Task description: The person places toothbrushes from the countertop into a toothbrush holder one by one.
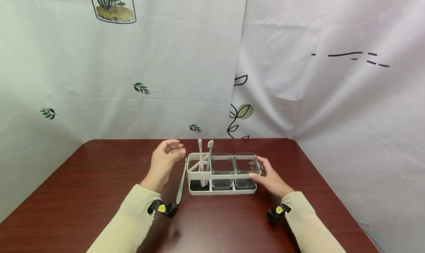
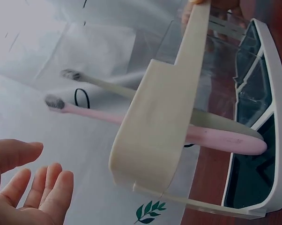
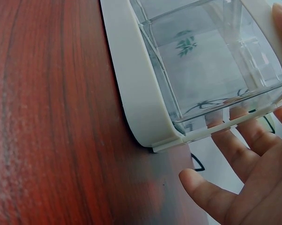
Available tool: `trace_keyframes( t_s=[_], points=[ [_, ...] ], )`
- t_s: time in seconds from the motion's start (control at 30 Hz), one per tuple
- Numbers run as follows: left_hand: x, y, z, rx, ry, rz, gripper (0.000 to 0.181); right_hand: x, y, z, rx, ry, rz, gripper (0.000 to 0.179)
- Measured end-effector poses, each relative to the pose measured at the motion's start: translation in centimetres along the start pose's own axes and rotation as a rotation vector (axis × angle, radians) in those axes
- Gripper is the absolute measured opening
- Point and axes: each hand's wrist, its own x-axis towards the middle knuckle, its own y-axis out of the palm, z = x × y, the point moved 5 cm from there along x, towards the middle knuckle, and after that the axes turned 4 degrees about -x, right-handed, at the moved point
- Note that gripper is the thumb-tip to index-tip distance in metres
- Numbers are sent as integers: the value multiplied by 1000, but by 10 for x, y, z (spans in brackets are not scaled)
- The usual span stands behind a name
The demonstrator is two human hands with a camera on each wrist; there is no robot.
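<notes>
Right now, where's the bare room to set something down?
Bare table lies left of the left hand, right of the right hand, and in front of the rack, between the sleeves. The middle is crowded: the rack with two toothbrushes and two clear containers, a loose toothbrush beside it, the right hand on its end.
</notes>
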Motion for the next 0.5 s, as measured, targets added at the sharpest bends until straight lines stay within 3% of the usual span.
trace_keyframes(
  t_s=[0.1, 0.5],
  points=[
    [2, -5, 0, -24, -13, -10, 31, 0, 0, 0, 2, 4, 3, 65],
    [16, -32, 11, 49, -113, -121, 34, -1, -1, 1, -3, 16, 12, 66]
  ],
)
